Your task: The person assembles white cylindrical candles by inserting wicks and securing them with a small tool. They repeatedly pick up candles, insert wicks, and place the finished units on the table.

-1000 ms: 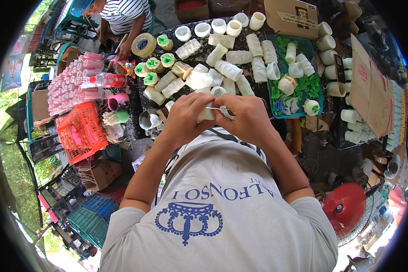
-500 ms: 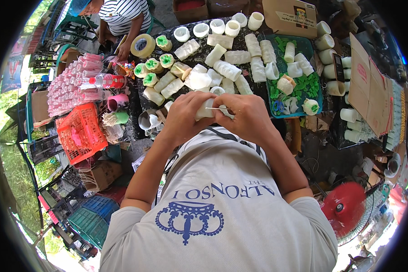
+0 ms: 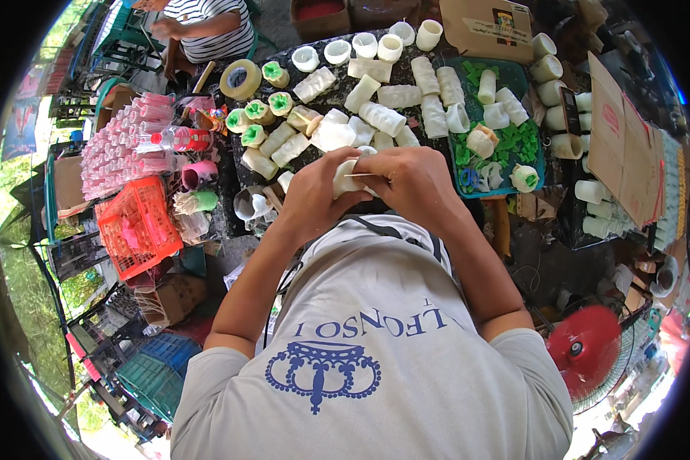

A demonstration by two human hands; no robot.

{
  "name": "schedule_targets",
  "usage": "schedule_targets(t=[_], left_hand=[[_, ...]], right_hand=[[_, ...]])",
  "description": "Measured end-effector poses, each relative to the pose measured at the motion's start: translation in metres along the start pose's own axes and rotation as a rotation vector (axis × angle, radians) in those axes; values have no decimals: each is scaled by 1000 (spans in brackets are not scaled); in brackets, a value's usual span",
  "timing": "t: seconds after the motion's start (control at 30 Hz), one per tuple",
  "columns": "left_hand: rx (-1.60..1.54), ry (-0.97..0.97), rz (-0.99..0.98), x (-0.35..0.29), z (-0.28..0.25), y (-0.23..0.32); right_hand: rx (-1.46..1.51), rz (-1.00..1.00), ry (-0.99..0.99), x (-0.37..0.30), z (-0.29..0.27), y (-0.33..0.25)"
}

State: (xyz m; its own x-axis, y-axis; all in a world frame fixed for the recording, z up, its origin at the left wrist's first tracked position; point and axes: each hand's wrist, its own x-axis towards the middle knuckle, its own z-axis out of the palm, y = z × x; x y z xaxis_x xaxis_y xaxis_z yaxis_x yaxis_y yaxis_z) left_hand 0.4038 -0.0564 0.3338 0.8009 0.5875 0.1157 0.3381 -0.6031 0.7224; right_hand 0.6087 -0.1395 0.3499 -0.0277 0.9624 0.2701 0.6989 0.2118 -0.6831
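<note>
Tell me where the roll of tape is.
In the head view, the roll of tape lies at the far left corner of the dark table, just left of a green-topped cylinder.

The held piece (image 3: 343, 185) is creamy white.

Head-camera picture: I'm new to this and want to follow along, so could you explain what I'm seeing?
There's no machine: these are a person's bare hands, seen from a fisheye camera worn on the head, which bends straight edges. The left hand holds a white piece; the right hand meets it, and a thin pale stick or strand shows there. On the dark table are white cylinders, green-topped pieces, a tape roll and a teal tray with green bits.
</note>
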Motion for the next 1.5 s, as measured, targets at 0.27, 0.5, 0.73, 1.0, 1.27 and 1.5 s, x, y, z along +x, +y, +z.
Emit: schedule_targets(t=[0.27,0.5,0.73,1.0,1.27,1.5], left_hand=[[-1601,478,-825,6,23,-46],[-1784,615,-1052,3,43,-54],[-1733,478,-967,12,42,-23],[-1463,685,-823,-5,54,-20],[-1392,721,-892,-8,64,-8],[-1418,672,-931,-11,62,-6]], right_hand=[[419,522,225,-9,-13,18],[434,355,109,-17,21,-12],[-113,112,-26,1,33,-36],[-45,199,-105,-1,47,-20],[-160,180,146,-7,65,-6],[-153,172,154,-6,67,-1]])
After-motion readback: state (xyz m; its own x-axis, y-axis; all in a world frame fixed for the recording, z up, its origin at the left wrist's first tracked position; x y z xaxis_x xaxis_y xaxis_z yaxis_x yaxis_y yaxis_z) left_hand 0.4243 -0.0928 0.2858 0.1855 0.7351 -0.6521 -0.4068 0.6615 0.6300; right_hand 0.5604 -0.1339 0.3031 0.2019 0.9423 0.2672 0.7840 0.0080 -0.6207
